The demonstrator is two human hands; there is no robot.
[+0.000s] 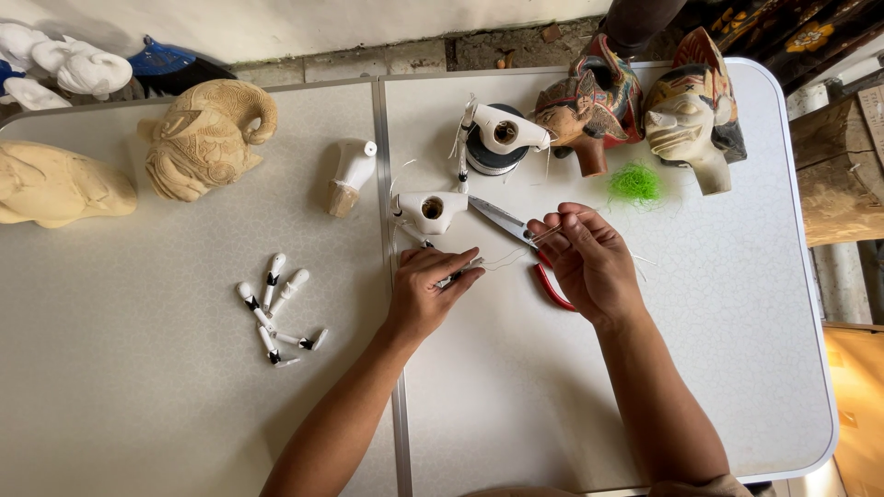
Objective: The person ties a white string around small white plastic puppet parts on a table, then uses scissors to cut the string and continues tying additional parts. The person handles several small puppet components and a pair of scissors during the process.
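My left hand [425, 287] is pinched shut on a small white limb piece [460, 271] with a black tip, mid-table just right of the centre seam. My right hand [587, 260] has its fingertips closed on a thin pale thread [512, 260] running across to that piece. The piece looks light, rigid and smooth, probably slippery and easy to chip, so grip it by the thicker shaft, not the tip; the thread is limp and fine, best held close to its end. Scissors [502, 221] with red handles lie under my right hand. A white torso piece [431, 211] sits just beyond my left hand, a second [502, 131] on a dark spool [488, 156] near the far edge. More limb pieces [273, 308] lie on the left half of the table [166, 405]. Unpainted carved heads [207, 136] are at the far left, painted heads [645, 106] at the far right corner, and green fibre [634, 183] lies beside them.
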